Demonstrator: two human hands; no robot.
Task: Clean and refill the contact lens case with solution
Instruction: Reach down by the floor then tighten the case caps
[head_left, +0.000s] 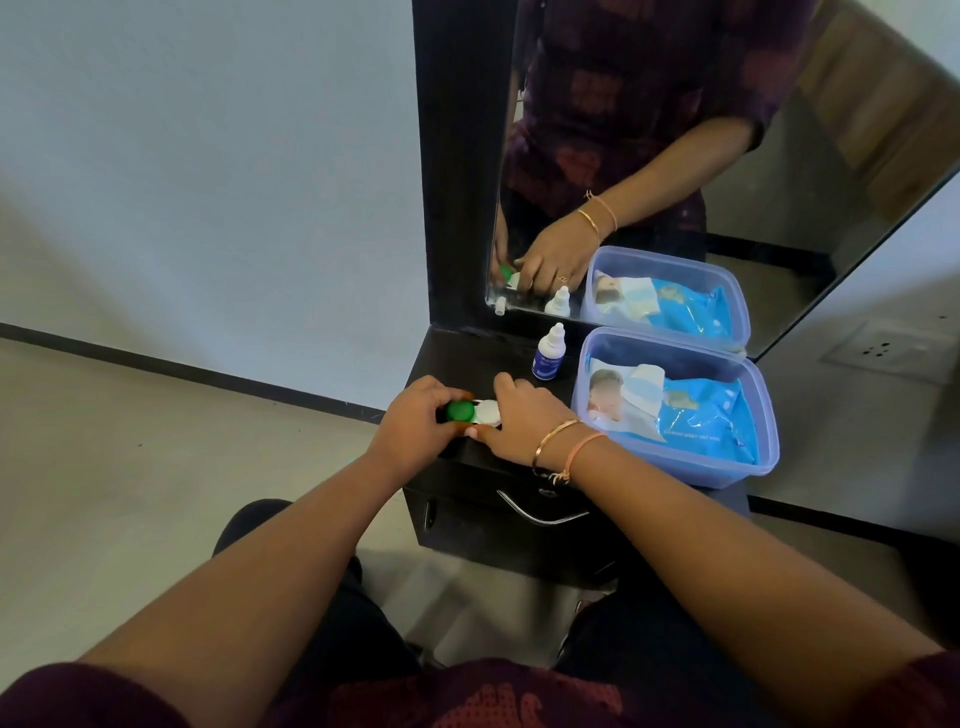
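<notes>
Two bare forearms rise from the lower corners of the frame and meet just left of centre. The left forearm (234, 566) slants up from the lower left. Its left grip (415, 423), a bare hand seen from the back, has fingers and thumb curled round the green-capped end of a small plastic contact lens case (488, 413). The right forearm (727, 545) slants up from the lower right. The right grip (524, 415), also a bare hand, arches over the white-capped end, with its thumb (475, 432) at the near edge and its fingers curled on the far side. The two grips sit just beside each other. The right wrist wears a thin gold bangle (553, 441) and an orange thread band (584, 449).
</notes>
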